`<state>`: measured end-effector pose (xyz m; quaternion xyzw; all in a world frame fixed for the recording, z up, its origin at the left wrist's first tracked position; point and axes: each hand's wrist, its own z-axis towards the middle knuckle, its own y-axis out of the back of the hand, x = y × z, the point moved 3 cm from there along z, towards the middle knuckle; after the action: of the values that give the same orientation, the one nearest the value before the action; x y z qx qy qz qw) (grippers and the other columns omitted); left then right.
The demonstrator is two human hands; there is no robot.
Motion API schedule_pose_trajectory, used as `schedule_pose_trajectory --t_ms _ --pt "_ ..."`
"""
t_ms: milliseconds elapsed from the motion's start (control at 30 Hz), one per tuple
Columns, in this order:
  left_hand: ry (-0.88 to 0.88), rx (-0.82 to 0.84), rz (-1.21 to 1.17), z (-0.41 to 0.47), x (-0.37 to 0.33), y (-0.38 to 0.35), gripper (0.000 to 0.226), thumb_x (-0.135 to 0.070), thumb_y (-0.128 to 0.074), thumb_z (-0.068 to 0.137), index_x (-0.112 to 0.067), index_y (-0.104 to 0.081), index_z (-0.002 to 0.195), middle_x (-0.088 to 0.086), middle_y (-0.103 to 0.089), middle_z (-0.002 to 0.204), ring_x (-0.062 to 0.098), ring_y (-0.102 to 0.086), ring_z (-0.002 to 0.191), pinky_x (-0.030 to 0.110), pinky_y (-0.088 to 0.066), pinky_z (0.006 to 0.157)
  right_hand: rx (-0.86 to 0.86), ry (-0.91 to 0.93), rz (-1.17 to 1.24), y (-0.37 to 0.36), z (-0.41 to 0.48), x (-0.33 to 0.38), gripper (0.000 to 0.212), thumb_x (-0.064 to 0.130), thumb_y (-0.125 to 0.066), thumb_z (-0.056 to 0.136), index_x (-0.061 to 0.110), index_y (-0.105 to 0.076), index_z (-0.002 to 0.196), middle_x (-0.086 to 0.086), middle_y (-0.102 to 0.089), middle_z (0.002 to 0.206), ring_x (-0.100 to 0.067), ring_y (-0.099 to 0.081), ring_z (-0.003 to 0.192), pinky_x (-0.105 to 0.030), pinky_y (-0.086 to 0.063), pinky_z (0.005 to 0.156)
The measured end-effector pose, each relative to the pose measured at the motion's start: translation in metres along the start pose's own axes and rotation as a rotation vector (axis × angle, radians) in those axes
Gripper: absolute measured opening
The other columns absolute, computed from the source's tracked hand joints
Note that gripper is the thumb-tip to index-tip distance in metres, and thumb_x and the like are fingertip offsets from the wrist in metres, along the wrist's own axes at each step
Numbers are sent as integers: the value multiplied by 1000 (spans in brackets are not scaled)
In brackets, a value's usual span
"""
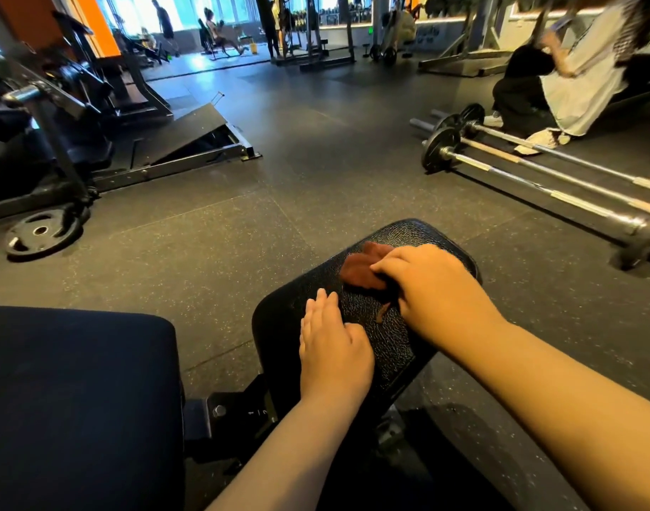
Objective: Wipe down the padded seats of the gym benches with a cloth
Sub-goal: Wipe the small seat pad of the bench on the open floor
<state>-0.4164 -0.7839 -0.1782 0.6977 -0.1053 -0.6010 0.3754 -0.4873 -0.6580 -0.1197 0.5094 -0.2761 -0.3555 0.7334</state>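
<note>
A black padded bench seat [419, 237] with cracked vinyl stands in front of me, low in the head view. A dark red cloth [360, 267] lies bunched on its far half. My right hand [430, 285] lies on the cloth's near right part, fingers curled round the fabric. My left hand [331, 344] rests flat on the seat's near left part with straight fingers, apart from the cloth. A second, dark blue padded bench part [76, 392] fills the lower left.
Several barbells with plates [530, 167] lie on the floor at the right, beside a crouching person [559, 86]. A loose weight plate [39, 234] and a black machine frame [132, 149] stand at the left. Other people are far back.
</note>
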Motion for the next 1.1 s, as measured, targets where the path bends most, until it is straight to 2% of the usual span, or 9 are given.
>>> schedule_pose_trajectory --t_ms 133,233,367,533,667,800,867,933,1100 --pt "-5 5 -14 -1 -3 0 57 -17 -34 101 -18 -22 157 -6 -11 166 9 -1 153 36 -5 126 -39 -72 -74 3 -3 -3 48 16 -50 80 18 -63 127 -12 -59 132 -35 -56 118 -50 -36 110" --pt "-14 16 -59 -3 -7 0 57 -17 -34 102 -19 -22 157 -7 -12 166 8 -2 152 36 -6 126 8 22 -7 -6 -10 24 52 23 -35 82 14 -67 122 -14 -63 125 -36 -59 111 -47 -47 100" --pt "27 -16 -84 -6 -11 0 58 -17 -38 101 -17 -23 157 -2 -16 166 12 -6 153 35 -9 125 -31 134 7 -19 -20 34 44 31 -47 80 20 -74 113 -9 -71 114 -30 -68 97 -40 -55 85" --pt "22 1 -105 -8 -20 -2 55 -18 -36 102 -21 -25 156 -8 -15 165 8 -4 152 36 -7 124 -34 -31 -89 2 -12 -5 64 9 -71 71 16 -61 134 -9 -59 137 -32 -54 129 -53 -29 116" --pt "-12 11 -156 -11 -22 -1 55 -19 -37 102 -23 -25 156 -8 -20 164 8 -11 151 40 -13 125 24 -48 -64 10 -14 6 54 10 -61 78 12 -60 132 -11 -60 131 -34 -53 124 -48 -35 112" --pt "17 -58 -262 -11 -17 0 59 -22 -42 99 -30 -26 155 1 -35 158 16 -31 145 45 -27 120 104 96 109 -5 -24 38 41 21 -52 81 15 -69 118 -9 -67 119 -32 -62 110 -43 -52 94" --pt "46 -110 -333 -12 -18 3 63 -30 -42 91 -38 -29 153 -1 -41 154 17 -39 140 47 -32 116 154 118 212 -4 -24 37 43 22 -51 93 21 -62 134 -7 -57 142 -29 -51 132 -40 -40 110" --pt "79 -105 -383 -11 -22 3 62 -38 -38 88 -40 -35 150 -2 -40 154 17 -37 140 47 -29 117 208 68 428 4 -22 24 46 22 -53 96 25 -55 142 -1 -52 149 -18 -42 140 -29 -31 116" --pt "145 -38 -191 -7 -35 -10 64 -51 -40 100 -31 -20 157 3 -19 164 26 -14 150 48 -14 122 38 -238 738 21 -22 -2 46 3 -49 90 23 -65 128 5 -70 122 -9 -62 113 -27 -45 104"
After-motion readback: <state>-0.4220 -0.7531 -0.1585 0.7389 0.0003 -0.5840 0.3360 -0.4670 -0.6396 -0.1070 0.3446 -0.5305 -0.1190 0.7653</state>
